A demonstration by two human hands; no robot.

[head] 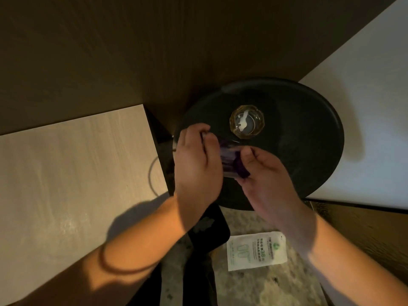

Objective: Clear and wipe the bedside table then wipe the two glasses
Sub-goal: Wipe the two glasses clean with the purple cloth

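A round black bedside table (309, 129) fills the middle right. One faceted glass (246, 122) stands upright on it, empty. My left hand (196, 166) grips a second glass (225, 160), held tilted above the table's near edge. My right hand (262, 180) presses a purple cloth (240, 166) into that glass's open end. The held glass is mostly hidden by my fingers and the cloth.
A light wooden surface (66, 173) lies to the left, a white bed (364, 107) to the right. On the speckled floor below lie a white sachet (256, 250) and a dark flat object (209, 228). A thin cable (152, 173) loops beside the wooden surface.
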